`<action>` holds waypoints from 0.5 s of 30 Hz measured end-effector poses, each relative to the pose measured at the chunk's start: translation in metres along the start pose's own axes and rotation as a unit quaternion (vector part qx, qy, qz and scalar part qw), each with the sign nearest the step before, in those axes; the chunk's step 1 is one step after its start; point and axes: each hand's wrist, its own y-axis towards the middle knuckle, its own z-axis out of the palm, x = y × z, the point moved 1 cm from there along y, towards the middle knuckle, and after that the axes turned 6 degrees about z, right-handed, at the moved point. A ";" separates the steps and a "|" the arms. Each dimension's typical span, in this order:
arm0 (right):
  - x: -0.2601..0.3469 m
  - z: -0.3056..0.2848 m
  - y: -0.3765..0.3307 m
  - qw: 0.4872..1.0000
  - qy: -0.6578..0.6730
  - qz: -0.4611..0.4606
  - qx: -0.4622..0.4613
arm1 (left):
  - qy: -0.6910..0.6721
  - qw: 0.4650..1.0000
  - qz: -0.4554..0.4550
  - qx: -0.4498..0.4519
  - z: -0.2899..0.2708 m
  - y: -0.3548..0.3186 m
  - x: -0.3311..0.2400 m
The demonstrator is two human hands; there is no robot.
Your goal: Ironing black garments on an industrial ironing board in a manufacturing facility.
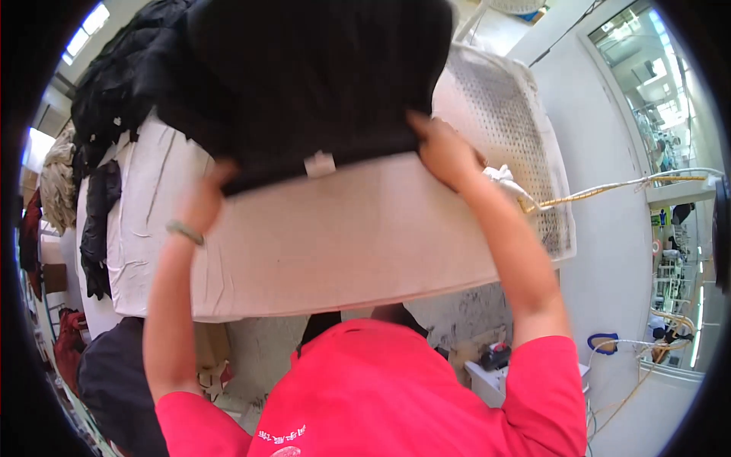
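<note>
A black garment is stretched between my two hands over a padded table covered in pale cloth. A small white label sits at the middle of its near edge. My left hand, with a greenish bangle at the wrist, is closed on the garment's left corner and slightly blurred. At the right corner, my right hand grips the same edge with its fingers closed. Just beside my right wrist lies a white cloth-wrapped thing whose kind I cannot make out.
More black garments are heaped at the table's far left, some hanging over its side. A perforated pad covers the right end. A yellowish cord or hose runs from there to the right wall. A dark bundle stands low at left.
</note>
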 end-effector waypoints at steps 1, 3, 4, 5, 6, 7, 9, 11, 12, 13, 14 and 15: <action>-0.049 0.061 -0.022 0.999 -0.004 0.014 0.052 | 0.032 0.988 -0.025 0.148 0.031 -0.008 -0.045; -0.067 0.134 -0.089 0.998 0.006 -0.055 0.035 | 0.019 0.986 -0.009 0.168 0.096 -0.077 -0.058; -0.074 0.150 -0.115 0.998 0.014 -0.045 0.033 | 0.068 0.972 -0.071 0.213 0.103 -0.090 -0.085; -0.072 0.156 -0.132 0.999 -0.001 -0.048 0.006 | 0.115 0.984 -0.038 0.131 0.119 -0.115 -0.088; -0.067 0.157 -0.141 0.998 -0.017 -0.049 -0.023 | 0.179 0.982 -0.017 0.054 0.127 -0.123 -0.097; -0.062 0.160 -0.146 1.000 -0.016 -0.020 -0.007 | 0.193 0.980 -0.033 0.034 0.136 -0.125 -0.103; -0.038 0.142 -0.137 0.998 -0.017 -0.052 -0.012 | 0.190 0.981 -0.027 -0.004 0.141 -0.117 -0.116; -0.027 0.140 -0.127 0.989 -0.032 -0.140 -0.040 | 0.081 0.995 0.062 -0.009 0.144 -0.100 -0.122; -0.025 0.144 -0.121 0.978 -0.009 -0.206 -0.020 | 0.064 0.993 0.100 0.003 0.144 -0.093 -0.125; -0.025 0.147 -0.117 0.962 0.016 -0.271 0.000 | 0.045 0.994 0.104 0.000 0.148 -0.092 -0.121; -0.029 0.148 -0.112 0.955 0.032 -0.294 0.028 | 0.025 0.994 0.110 -0.005 0.153 -0.092 -0.117; -0.042 0.154 -0.109 0.956 0.066 -0.284 0.030 | 0.012 0.994 0.102 -0.021 0.150 -0.093 -0.114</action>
